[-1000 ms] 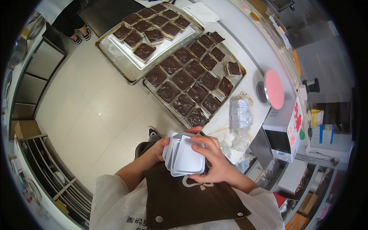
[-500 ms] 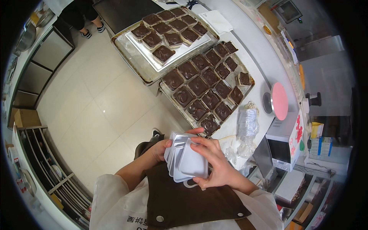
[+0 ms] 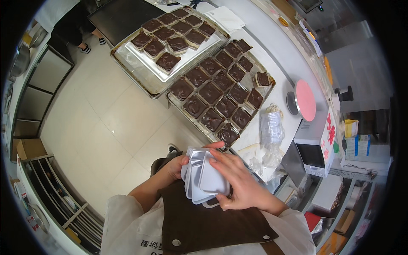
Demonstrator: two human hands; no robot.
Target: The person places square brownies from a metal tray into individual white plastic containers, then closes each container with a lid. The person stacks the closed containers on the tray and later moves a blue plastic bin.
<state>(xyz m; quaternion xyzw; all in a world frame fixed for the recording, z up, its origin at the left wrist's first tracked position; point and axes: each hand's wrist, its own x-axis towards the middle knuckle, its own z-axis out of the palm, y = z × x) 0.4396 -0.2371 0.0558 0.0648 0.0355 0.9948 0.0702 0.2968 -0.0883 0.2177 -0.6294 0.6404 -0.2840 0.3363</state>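
Left hand (image 3: 175,166) and right hand (image 3: 241,179) hold round-cornered white squares (image 3: 212,177), probably plastic

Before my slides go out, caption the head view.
Left hand and right hand hold white plastic lids near chocolate-topped square cakes.

Bright, even, whitish light; source out of frame, shadows soft. Small glare spot on the floor (image 3: 102,111), shine on the chocolate cakes (image 3: 210,92) and plastic bag (image 3: 272,129). White plastic stack (image 3: 214,179) pale, edges readable. Rack (image 3: 75,213) bows hard from fisheye, gaps dark. Black vignette, fuzzy rim. Centre reasonably sharp.
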